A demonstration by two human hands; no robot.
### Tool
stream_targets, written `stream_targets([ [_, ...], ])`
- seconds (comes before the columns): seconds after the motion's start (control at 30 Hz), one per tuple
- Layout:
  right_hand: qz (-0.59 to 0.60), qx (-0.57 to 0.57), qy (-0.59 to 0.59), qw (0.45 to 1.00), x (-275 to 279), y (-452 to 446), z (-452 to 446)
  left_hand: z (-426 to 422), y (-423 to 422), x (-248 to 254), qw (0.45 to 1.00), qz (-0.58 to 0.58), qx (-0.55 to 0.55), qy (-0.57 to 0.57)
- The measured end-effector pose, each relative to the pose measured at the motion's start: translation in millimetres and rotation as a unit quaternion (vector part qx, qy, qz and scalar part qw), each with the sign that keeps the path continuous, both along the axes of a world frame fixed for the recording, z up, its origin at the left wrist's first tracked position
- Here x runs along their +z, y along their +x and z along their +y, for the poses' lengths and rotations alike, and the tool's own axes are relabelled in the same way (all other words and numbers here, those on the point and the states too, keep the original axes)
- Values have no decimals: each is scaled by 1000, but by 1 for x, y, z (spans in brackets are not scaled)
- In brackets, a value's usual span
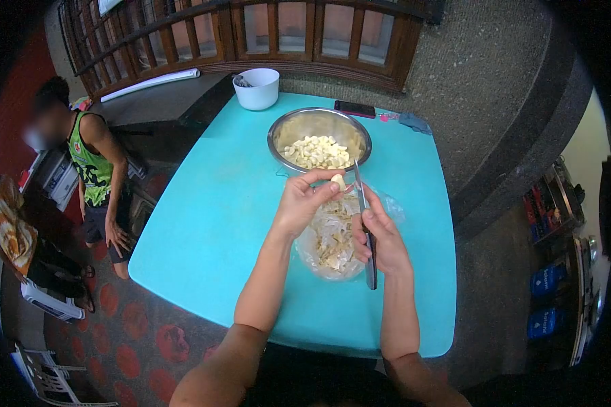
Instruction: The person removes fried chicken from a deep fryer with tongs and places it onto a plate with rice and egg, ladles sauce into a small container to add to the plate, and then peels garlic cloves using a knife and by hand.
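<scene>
Between the thumb and fingers of my left hand (304,203) is a pale garlic clove (339,181). My right hand (381,237) is closed around the dark handle of a knife (370,251), its blade pointing up and away, beside the clove. Below both hands lies a clear plastic bag (326,261) with papery garlic skins (336,234) on it. Just beyond my fingers stands a steel bowl (278,150) holding many peeled cloves (317,152).
The turquoise table (204,224) carries a white bowl (258,91) with a dark item inside, a phone (354,109) and a grey-blue cloth (415,123) along its far side. Two people stand to the left, one in a green top (91,163). A white chair (47,376) is at lower left.
</scene>
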State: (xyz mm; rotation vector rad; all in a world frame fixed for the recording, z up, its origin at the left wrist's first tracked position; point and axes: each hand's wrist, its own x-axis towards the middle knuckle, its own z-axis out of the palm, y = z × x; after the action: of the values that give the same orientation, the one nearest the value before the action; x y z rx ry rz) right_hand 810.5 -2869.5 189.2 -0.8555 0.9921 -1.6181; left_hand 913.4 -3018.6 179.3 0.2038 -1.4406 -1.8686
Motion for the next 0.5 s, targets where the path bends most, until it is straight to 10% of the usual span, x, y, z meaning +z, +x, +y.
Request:
stream_targets([
  [0.5,-6,-3,-9,1000,-7,1,-3,7,-7,-7,997,-59,37,-37],
])
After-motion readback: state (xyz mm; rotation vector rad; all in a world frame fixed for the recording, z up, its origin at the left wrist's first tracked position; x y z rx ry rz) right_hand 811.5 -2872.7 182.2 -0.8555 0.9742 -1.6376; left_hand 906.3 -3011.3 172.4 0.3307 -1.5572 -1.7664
